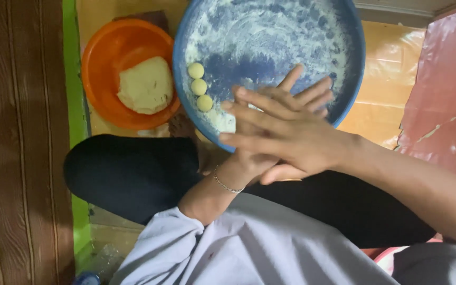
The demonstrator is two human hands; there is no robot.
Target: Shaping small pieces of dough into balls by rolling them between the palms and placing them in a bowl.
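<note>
A big round blue tray (352, 63), dusted white with flour, fills the upper middle of the frame. To its left sits an orange bowl (106, 58) with a pale lump of dough (146, 85) inside. Low and centre, the right hand (291, 134) lies palm-down over the left hand (257, 158), fingers straight and pressed flat together — whether anything sits between the palms I cannot tell. Three small dough balls (199, 86) stand in a column on the tray's left edge, just left of the fingertips — apart from them.
</note>
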